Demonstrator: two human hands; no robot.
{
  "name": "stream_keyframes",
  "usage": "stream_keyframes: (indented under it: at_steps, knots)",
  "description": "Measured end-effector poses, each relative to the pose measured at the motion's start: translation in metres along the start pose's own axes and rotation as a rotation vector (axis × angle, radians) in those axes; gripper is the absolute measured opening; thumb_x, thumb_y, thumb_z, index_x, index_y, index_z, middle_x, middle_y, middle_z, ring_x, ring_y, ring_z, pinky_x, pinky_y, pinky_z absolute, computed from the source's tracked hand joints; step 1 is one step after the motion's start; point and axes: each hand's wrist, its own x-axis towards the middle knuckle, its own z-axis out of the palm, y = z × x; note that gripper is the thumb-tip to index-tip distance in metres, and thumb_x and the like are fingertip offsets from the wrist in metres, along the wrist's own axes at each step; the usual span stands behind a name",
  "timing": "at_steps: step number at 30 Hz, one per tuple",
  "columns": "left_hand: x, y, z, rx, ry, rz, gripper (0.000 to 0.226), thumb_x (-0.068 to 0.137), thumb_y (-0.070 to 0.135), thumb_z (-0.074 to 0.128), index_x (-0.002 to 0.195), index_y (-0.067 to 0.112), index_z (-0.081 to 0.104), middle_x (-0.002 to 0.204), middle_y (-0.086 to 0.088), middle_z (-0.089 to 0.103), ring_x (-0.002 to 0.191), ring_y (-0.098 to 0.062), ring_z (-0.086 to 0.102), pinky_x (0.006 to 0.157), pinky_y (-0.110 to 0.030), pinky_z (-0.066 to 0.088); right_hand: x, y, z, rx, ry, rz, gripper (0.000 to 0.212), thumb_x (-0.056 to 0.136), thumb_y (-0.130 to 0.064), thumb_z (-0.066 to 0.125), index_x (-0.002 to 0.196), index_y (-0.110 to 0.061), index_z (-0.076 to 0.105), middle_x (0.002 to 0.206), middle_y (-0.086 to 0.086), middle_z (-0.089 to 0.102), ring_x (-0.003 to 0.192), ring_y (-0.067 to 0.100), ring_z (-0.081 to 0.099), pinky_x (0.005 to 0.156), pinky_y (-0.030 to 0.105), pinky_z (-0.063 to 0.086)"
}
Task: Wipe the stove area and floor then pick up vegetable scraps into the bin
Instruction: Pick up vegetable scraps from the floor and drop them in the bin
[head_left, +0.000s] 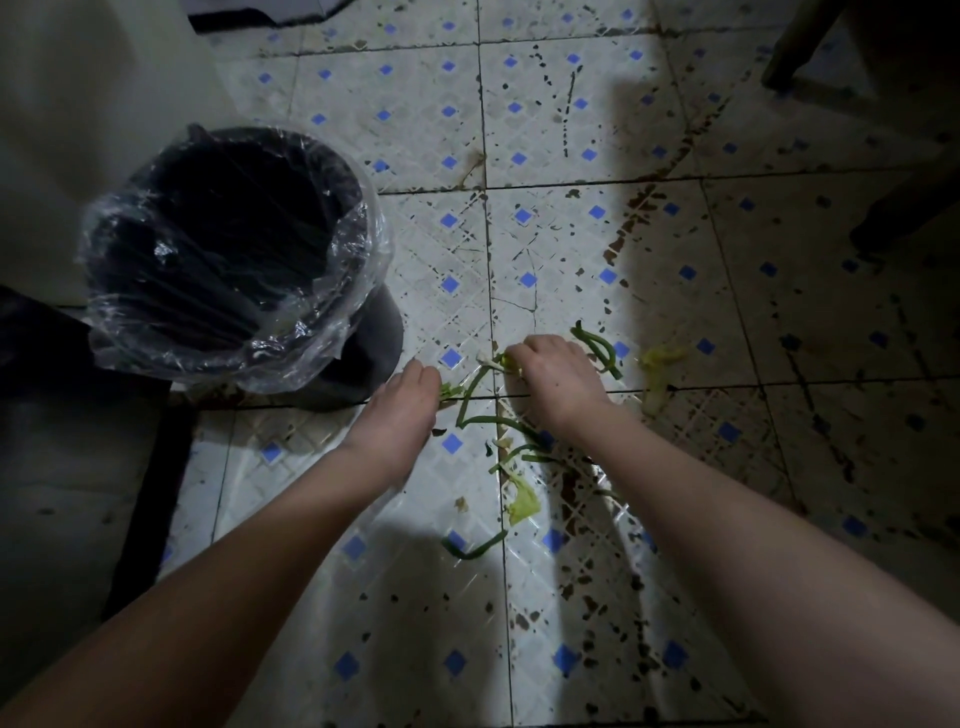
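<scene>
Right hand (556, 374) curled round some of loose green vegetable scraps (522, 501); left hand (402, 405) fingertips at scrap, grip unclear. Rest lie between, behind hands. Best: rake together, lift bunch into black plastic-lined round bin (332, 171) just beyond left hand.

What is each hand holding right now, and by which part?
The right hand pinches a pale scrap by one end. The left hand has its fingertips on a green scrap; whether it grips cannot be told.
</scene>
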Motion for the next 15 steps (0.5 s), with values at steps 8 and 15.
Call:
stream_keyframes:
  at_steps: [8,15]
  knots:
    - [-0.003,-0.003,0.002,-0.047,0.0,-0.045,0.039,0.08,-0.002,0.066,0.11,0.014,0.046,0.108,-0.006,0.046,0.094,-0.023,0.053,0.077,-0.029,0.043,0.002,-0.009,-0.005,0.129,0.179,0.049,0.038,0.084,-0.004,0.059,0.121,-0.014,0.054,0.116,0.008,0.055,0.106,0.027,0.048,0.086,0.037,0.04]
    - [-0.011,-0.008,-0.006,-0.082,-0.016,-0.041,0.025,0.089,0.003,0.056,0.111,0.009,0.045,0.112,-0.011,0.045,0.097,-0.027,0.052,0.08,-0.034,0.044,0.012,-0.028,0.003,0.208,0.051,-0.115,0.044,0.089,-0.009,0.054,0.132,-0.019,0.051,0.129,0.009,0.051,0.122,0.03,0.043,0.101,0.042,0.036]
